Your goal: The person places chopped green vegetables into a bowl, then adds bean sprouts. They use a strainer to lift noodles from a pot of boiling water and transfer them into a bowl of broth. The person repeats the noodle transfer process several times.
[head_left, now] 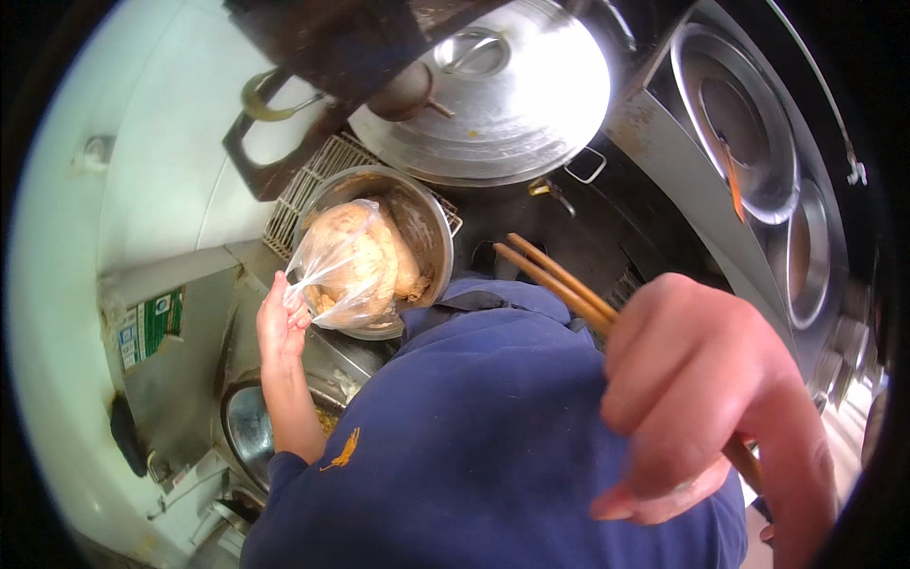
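My left hand (282, 321) is closed around the gathered neck of a clear plastic bag (322, 270). Pale beige, lumpy food (391, 254) shows through and beside the bag; its exact kind is unclear. Bag and food sit in a round metal bowl (439, 237), with brown smears on its inner wall. Close to the camera on the right, my right hand (692, 389) grips a pair of long wooden chopsticks (550, 270). Their tips point up and left toward the bowl, apart from it and touching nothing.
Beyond the bowl stands a large pot under a shiny metal lid (531, 104). A wire rack (287, 220) lies beneath the bowl. A dark bracket (254, 161) overhangs at upper left. Metal basins (697, 85) line the right side, and another metal pan (248, 427) sits below my left forearm.
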Tool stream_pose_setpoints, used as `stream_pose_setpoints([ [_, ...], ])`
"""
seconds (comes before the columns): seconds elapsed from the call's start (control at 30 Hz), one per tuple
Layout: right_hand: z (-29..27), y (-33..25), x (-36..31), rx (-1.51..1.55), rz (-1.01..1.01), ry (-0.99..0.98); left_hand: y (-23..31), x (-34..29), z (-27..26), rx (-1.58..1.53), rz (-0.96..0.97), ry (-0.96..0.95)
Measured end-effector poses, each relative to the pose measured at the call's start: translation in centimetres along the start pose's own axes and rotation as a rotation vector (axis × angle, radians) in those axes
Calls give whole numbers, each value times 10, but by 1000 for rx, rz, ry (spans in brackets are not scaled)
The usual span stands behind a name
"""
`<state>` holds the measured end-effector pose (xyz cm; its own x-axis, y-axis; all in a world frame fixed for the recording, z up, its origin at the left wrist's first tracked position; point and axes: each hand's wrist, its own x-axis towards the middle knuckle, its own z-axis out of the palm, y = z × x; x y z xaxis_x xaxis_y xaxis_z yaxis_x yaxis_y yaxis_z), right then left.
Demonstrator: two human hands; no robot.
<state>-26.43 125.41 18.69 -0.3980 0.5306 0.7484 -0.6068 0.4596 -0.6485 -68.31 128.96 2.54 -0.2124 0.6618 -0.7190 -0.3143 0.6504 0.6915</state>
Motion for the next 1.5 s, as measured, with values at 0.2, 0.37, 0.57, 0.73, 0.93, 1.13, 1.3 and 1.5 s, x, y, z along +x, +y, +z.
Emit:
stream_pose_setpoints([
  [0.2, 9, -9, -18, -12, -7, 137, -10, 4, 14, 41, -55, 23],
  [0.37, 7, -16, -28, -29, -21, 120, -12, 4, 13, 62, -80, 62],
  [0.57, 3, -22, -35, -24, -55, 90, -9, 1, 1, 36, -79, 47],
  [0.73, 2, -21, -36, -13, -70, 54, -3, -4, -5, -2, -67, 69],
  [0.93, -2, -24, -37, -21, -73, 28, 1, -1, -4, -20, -82, 104],
  [1.13, -7, -26, -34, -44, -80, 4, 5, 9, -9, -57, -125, 86],
  [1.3, -10, -24, -31, -82, -72, -20, 4, 15, -6, -61, -165, 92],
  [1.5, -26, -25, -28, -154, -67, -57, 1, 17, 6, -69, -186, 12],
])
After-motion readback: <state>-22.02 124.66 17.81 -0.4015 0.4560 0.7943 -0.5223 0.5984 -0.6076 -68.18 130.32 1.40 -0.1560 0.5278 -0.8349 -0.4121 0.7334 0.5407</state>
